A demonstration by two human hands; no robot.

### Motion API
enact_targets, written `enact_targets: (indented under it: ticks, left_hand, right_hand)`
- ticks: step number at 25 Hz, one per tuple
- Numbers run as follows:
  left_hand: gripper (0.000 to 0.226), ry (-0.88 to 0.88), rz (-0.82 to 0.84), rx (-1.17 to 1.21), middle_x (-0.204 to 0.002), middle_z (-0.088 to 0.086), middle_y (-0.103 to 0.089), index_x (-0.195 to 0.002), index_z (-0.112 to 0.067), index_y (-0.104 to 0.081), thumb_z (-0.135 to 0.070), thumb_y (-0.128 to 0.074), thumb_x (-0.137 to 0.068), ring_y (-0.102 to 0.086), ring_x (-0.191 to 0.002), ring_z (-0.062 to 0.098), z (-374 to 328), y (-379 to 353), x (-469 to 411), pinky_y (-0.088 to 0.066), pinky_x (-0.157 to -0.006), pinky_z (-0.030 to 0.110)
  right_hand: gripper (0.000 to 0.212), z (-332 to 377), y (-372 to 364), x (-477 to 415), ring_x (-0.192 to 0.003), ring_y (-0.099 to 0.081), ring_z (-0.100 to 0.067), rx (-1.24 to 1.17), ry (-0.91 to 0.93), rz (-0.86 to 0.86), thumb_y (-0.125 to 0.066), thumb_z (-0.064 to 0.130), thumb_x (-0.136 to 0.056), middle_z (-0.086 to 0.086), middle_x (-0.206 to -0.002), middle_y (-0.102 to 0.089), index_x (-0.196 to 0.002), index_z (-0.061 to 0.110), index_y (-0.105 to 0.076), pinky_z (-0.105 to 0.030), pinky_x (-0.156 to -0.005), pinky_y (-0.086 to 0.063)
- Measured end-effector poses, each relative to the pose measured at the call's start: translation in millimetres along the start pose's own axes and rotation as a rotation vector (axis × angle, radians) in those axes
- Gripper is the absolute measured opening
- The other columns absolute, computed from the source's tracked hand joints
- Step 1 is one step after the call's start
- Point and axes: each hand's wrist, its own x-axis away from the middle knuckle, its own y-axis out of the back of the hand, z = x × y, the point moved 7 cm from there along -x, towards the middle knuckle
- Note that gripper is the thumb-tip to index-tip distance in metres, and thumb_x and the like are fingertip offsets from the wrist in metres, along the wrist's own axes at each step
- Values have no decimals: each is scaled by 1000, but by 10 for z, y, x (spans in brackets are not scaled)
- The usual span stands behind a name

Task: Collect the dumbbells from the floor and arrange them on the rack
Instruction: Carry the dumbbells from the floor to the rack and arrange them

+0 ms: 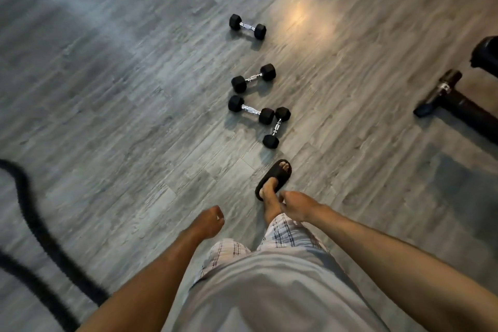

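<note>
Several black hex dumbbells with chrome handles lie on the grey plank floor ahead of me. The farthest dumbbell [247, 26] lies alone. A second dumbbell [253, 78] is closer. A third dumbbell [251, 110] touches the end of the nearest dumbbell [276, 127]. My left hand [208, 221] hangs low with fingers curled into a loose fist, holding nothing. My right hand [297, 204] is also curled and holds nothing, above my forward foot. Both hands are well short of the dumbbells. No rack is in view.
My foot in a black slide sandal [273, 179] steps just short of the nearest dumbbell. A thick black rope [32, 213] snakes along the floor at left. Black equipment legs [447, 97] stand at the right edge.
</note>
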Motion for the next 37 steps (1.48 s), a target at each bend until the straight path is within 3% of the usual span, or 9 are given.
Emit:
enact_targets:
  ticks: [3,8,11,18,25,29,32,34,37]
  left_hand:
    - [23,18,-4,23,-110,19,-68,-111,-8,-60,-22,-51,-95,-67,-93,30,-416,593,-469,-54,-84,38]
    - [22,26,-45,91,-100,17,-71,-111,-9,-60,-22,-54,-95,-68,-87,29,-1115,1527,-1250,-54,-82,37]
    - [20,7,-27,100,-103,16,-71,-109,-11,-59,-24,-55,-94,-69,-94,31,-1368,1769,-1559,-56,-87,40]
    - [6,-74,102,31,-100,18,-72,-98,-13,-57,-15,-53,-94,-69,-92,32,-2029,2156,-3221,-55,-86,41]
    - [14,-49,271,-89,-107,18,-68,-103,-15,-58,-24,-56,-92,-66,-102,33,-2079,1739,-5084,-54,-93,47]
    - [23,28,328,1,-105,19,-68,-117,-5,-56,-13,-51,-97,-68,-92,28,-2128,1078,-6156,-57,-81,38]
    - [24,2,287,46,-113,16,-68,-115,-7,-58,-9,-53,-92,-66,-104,29,-2239,592,-6871,-52,-97,44]
    - [36,-44,259,26,-119,10,-65,-127,-7,-55,-12,-55,-91,-62,-109,25,-2298,260,-7256,-49,-101,40]
    - [36,-85,227,-14,-113,4,-64,-126,-7,-55,-14,-55,-91,-61,-102,18,-2354,-176,-7685,-51,-90,31]
  right_hand:
    - [37,64,572,-444,-92,-66,-35,-20,-28,19,-41,32,-96,-18,-102,-69,-112,0,-50,-45,-76,-52]
    - [23,136,1339,-1280,-81,-63,-31,-23,-20,117,-42,32,-90,-12,-95,-67,-91,13,-56,-48,-78,-54]
    - [18,251,1625,-1495,-79,-57,-30,-68,-14,75,-44,21,-94,-16,-94,-65,-96,8,-54,-46,-77,-51]
    - [16,146,1993,-2882,-91,-61,-32,-325,-157,17,-46,25,-96,-12,-98,-65,-103,15,-56,-48,-82,-52]
    - [17,-640,1790,-4330,-95,-63,-30,-617,-412,-167,-47,23,-94,-11,-104,-67,-102,15,-59,-41,-83,-54]
    - [28,-1451,1223,-5200,-111,-57,-36,-666,-620,-231,-48,19,-91,-16,-120,-61,-117,12,-56,-42,-90,-50]
    - [43,-2024,811,-5726,-126,-44,-35,-696,-771,-289,-52,17,-90,-15,-135,-49,-132,8,-45,-45,-102,-43]
    - [49,-2377,516,-6098,-130,-39,-32,-744,-822,-317,-56,17,-90,-13,-139,-45,-136,7,-41,-45,-103,-40]
    - [38,-2759,190,-6592,-117,-52,-27,-891,-765,-385,-59,18,-91,-10,-128,-55,-127,11,-48,-41,-99,-46]
